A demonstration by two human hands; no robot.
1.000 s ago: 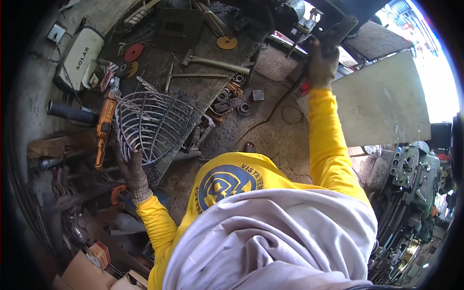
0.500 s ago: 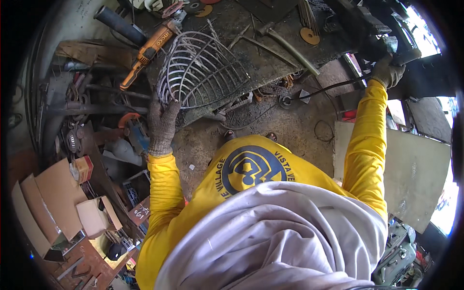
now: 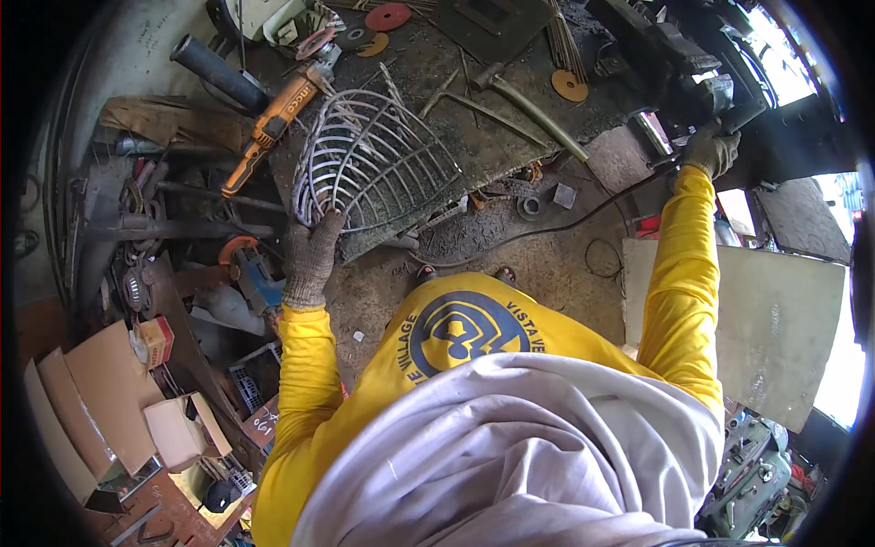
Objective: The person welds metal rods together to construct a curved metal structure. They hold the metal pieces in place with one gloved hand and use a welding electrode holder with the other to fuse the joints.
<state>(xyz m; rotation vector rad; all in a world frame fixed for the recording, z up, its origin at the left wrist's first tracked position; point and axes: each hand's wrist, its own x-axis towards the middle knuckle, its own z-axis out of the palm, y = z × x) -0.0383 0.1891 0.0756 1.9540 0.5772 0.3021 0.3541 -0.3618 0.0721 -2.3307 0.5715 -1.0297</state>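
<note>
Littered dark desk [image 3: 492,162]: near edge slants up rightward; floor [image 3: 561,273] shows between it and yellow shirt [image 3: 570,342]. Wire basket [image 3: 366,153] on desk's near-left corner, beside orange grinder [image 3: 278,120]. Left grip [image 3: 312,251] clasps basket's lower tip, forearm forward; right grip [image 3: 712,151] outstretched, cannot tell whether holding.

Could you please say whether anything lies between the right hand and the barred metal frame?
Yes: a hammer lies on the bench between the right hand and the barred metal frame, a thinner T-shaped tool beside it.
</note>
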